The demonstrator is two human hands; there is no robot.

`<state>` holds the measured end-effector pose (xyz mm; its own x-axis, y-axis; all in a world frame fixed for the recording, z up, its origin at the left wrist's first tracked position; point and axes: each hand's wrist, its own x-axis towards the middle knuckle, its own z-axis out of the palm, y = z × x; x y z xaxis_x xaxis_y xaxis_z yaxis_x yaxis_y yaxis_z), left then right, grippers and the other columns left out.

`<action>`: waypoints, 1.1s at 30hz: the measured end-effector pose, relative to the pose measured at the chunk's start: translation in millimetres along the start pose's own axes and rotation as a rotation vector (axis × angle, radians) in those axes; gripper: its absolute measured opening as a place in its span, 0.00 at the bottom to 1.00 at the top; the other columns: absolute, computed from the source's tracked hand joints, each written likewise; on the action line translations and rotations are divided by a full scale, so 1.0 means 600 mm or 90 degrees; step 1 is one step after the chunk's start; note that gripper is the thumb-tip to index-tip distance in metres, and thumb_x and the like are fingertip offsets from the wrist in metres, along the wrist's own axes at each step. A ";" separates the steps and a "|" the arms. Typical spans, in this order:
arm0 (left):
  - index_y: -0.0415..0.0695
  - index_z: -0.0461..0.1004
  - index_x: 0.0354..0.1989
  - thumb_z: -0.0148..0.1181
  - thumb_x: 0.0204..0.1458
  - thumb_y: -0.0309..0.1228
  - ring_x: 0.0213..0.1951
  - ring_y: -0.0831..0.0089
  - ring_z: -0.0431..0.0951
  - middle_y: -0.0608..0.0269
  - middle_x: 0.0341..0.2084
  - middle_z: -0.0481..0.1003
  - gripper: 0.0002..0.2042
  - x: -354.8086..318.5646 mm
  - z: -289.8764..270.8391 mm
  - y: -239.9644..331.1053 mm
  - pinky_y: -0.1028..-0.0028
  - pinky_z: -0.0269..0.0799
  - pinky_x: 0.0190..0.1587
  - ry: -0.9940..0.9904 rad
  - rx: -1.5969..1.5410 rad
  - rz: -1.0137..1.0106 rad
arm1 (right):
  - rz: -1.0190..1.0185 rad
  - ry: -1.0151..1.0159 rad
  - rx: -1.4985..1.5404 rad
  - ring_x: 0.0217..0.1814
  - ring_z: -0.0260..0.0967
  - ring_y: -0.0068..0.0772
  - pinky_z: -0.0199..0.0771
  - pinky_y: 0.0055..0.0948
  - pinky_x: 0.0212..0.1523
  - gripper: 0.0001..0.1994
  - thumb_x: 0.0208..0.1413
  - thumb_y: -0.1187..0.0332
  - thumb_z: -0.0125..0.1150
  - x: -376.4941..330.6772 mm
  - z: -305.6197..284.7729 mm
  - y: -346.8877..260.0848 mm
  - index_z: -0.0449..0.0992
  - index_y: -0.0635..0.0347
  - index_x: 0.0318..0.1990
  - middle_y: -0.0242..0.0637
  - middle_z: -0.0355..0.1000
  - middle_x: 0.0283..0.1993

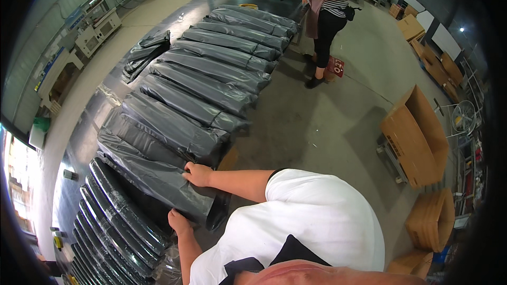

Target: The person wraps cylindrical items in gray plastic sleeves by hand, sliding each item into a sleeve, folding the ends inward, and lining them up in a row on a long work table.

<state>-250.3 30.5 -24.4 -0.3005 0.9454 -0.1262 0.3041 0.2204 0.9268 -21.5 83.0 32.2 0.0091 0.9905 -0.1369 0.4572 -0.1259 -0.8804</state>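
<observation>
Contents of the nearest grey plastic package point(157, 173) out of sight

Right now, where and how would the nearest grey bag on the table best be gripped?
Probably by its two long edges near the right end, from that side, the right hand on the far edge and the left hand on the near: the grey bag lies long across the table, that end at its edge.

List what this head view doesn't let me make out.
In the head view:
Contents of the far grey bags: hidden by opaque wrapping.
Total of black rolls: row cut off by the lower edge.
Head of the co-worker: cut off by the top edge.
Surface under the right hand: covered by it.
</observation>
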 end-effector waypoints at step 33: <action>0.38 0.76 0.40 0.62 0.53 0.24 0.34 0.82 0.72 0.70 0.30 0.75 0.07 -0.236 -0.050 0.056 0.80 0.68 0.39 -0.334 -0.260 -0.292 | -0.589 -0.492 -0.223 0.44 0.71 0.38 0.73 0.35 0.44 0.11 0.46 0.66 0.66 -0.137 0.010 -0.034 0.80 0.52 0.40 0.31 0.74 0.39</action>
<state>-224.7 -103.3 35.1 0.1795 0.7940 -0.5809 -0.1318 0.6045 0.7856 -36.7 3.7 58.9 -0.9090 0.3950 0.1327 0.2269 0.7363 -0.6374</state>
